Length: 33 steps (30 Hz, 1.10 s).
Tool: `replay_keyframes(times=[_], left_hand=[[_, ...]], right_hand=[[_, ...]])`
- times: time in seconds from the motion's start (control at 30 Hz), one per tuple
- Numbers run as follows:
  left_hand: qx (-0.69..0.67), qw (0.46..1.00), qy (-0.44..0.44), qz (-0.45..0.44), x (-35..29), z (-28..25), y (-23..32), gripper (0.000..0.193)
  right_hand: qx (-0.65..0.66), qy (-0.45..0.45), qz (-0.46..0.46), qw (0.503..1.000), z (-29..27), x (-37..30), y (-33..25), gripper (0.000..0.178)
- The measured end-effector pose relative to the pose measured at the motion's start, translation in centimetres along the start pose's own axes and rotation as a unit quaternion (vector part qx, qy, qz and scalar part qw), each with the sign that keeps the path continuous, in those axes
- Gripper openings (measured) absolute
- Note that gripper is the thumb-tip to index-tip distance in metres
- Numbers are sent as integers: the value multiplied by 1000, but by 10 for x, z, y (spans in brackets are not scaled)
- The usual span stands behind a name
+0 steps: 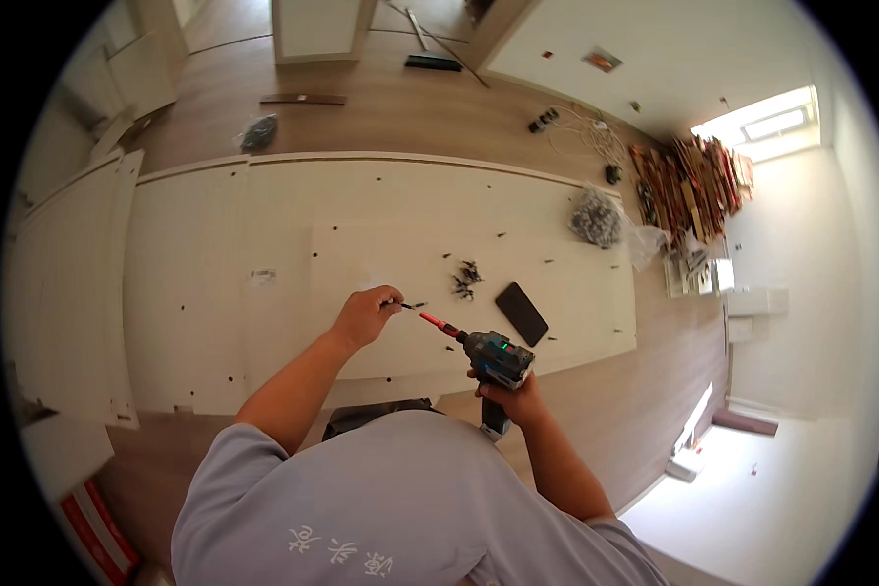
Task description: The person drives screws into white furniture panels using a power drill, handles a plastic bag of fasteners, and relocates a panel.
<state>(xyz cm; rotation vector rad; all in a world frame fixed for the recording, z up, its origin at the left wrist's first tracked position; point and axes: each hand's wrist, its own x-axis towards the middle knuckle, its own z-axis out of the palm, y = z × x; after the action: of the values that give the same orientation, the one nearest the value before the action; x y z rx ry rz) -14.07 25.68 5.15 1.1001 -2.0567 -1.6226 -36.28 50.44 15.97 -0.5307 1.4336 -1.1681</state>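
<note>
My right hand (514, 396) is wrapped round the handle of a cordless drill (498, 357). The drill's red-tipped bit (438, 322) points up and left, over a white panel (381, 264). Just left of the tip, my left hand (369, 311) pinches a thin dark connecting bolt (409, 306), its end sticking out toward the bit with a small gap between. A pile of similar bolts (466, 279) lies on the panel ahead of the drill. To the pile's right rests a black phone (523, 313). Several single bolts stand about on the panel.
A clear bag of small grey parts (597, 217) sits at the panel's far right corner. Behind it are stacked flattened cardboard (693, 190) and a cable (596, 137). More white panels (68, 293) lean at the left. A broom (433, 62) lies on the floor beyond.
</note>
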Motion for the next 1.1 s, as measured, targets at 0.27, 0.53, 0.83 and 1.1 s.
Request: replay_keyframes(times=[0.27, 0.53, 0.83, 1.1], left_hand=[[-174, 983, 13, -50, -36, -15, -35, 9], [-550, 791, 195, -182, -58, -28, -87, 10], [-722, 659, 130, -167, -62, -18, -93, 15], [-588, 758, 191, -209, -74, -29, -102, 33]], right_hand=[[-182, -78, 102, 975, 44, 59, -28, 48], [-272, -143, 99, 946, 77, 95, -40, 56], [-294, -172, 99, 935, 115, 116, -55, 56], [-307, -132, 70, 940, 150, 187, -35, 33]])
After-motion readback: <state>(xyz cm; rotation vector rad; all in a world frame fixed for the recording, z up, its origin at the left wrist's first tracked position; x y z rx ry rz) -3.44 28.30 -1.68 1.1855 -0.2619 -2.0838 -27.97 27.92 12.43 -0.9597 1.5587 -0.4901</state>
